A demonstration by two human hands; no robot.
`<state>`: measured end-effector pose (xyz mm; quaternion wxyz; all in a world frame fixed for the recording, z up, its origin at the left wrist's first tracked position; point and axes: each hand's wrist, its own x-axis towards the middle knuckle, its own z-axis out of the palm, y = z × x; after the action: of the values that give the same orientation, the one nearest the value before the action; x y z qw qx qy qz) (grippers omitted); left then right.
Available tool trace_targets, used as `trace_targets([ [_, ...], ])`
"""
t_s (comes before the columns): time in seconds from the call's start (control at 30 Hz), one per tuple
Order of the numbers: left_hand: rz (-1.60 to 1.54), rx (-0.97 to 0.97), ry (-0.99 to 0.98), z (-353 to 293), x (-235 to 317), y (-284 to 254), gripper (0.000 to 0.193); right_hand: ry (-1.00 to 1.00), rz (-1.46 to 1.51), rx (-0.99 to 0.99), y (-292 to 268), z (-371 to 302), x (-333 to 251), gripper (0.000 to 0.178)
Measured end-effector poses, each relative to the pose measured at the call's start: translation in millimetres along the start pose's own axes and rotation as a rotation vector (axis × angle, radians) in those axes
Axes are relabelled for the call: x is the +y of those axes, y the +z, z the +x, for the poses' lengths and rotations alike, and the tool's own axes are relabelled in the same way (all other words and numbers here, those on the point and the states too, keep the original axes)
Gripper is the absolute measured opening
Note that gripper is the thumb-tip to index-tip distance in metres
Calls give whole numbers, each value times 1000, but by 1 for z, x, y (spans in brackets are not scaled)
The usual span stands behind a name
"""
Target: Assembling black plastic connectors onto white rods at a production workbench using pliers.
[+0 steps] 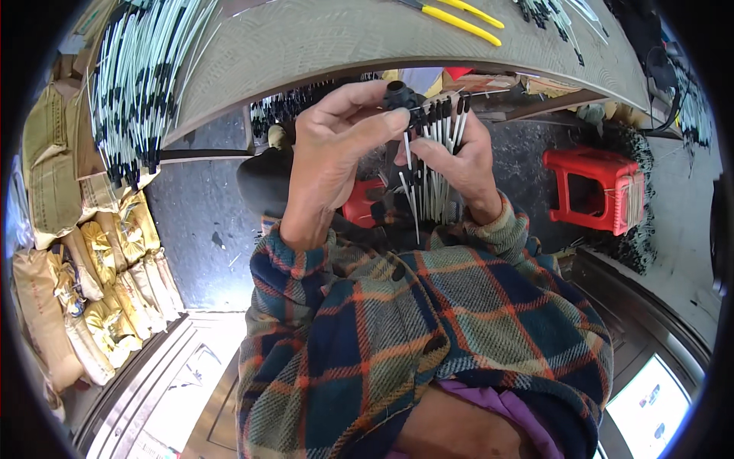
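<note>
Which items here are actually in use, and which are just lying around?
In use:
- left hand, pinching a small black connector
- right hand, holding a bundle of white wires with black tips

Lying about:
- yellow-handled pliers on the table
- heap of white wires at the table's left end
- red plastic stool
- stacked sacks on the left

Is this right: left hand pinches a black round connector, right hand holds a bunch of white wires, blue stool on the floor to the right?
Not quite. The stool is red, as the head view shows. Otherwise right: left hand pinches the black connector, right hand holds the white wires.
</note>
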<state>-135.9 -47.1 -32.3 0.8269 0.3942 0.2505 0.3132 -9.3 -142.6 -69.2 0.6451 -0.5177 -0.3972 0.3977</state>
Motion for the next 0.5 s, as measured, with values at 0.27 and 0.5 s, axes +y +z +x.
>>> trace_targets([
  [0.27,41,-30,71,0,-1,-2,34,-5,-52,-26,0,1,-4,26],
  [0.5,93,74,121,-10,-9,3,37,39,-114,37,9,-1,-2,31],
])
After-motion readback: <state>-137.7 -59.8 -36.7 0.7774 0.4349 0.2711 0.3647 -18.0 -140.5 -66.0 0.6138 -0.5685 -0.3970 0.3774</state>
